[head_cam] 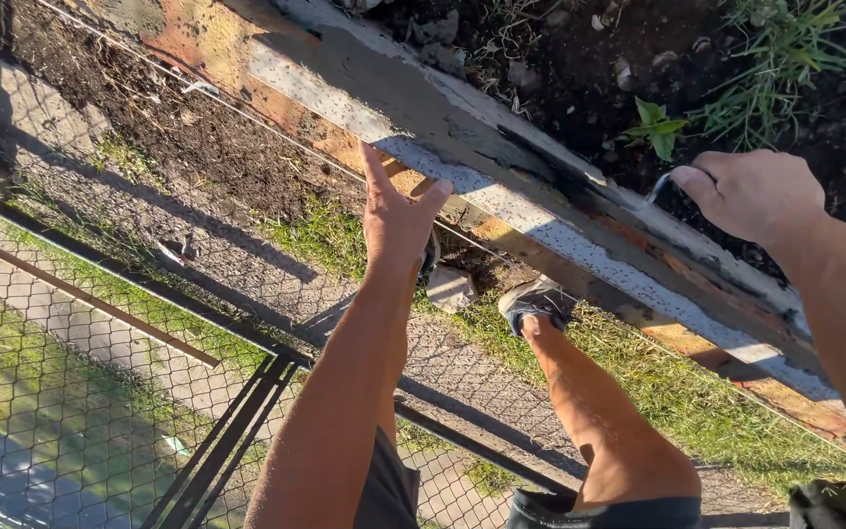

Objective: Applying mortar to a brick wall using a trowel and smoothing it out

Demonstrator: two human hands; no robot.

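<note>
My left hand (399, 216) is stretched forward with fingers straight and slightly apart, its fingertips against the side of a low brick wall (276, 108). It holds nothing. My right hand (756, 196) is closed in a fist over the wall's grey cement top (501, 186). It grips a thin curved metal tool shank (663, 181); the rest of the tool is hidden by the hand and the wall's dark edge. The cement cap runs diagonally from upper left to lower right, wet and dark near my right hand.
Beyond the wall lie dark soil and green weeds (658, 127). My right leg and shoe (538, 304) stand on grass at the wall's foot. A chain-link fence (70, 392) with dark metal bars (237, 431) covers the lower left. A taut string (198, 93) runs along the wall.
</note>
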